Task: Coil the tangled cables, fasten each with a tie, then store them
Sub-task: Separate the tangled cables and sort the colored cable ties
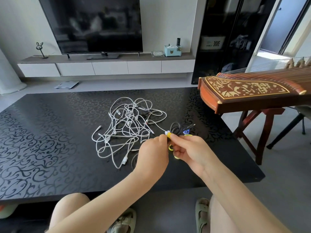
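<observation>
— Where's the coil [175, 129]?
— I see it rising above both fists. Left hand [154, 153] pinches its yellow tie [168, 134]; right hand [190, 152] grips the coil.
— The tangle [129, 125]?
— On the table [50, 132], just left.

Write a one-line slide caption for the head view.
Over the black table, left hand and right hand fasten a yellow tie around a coiled dark cable, beside tangled white cables.
</observation>
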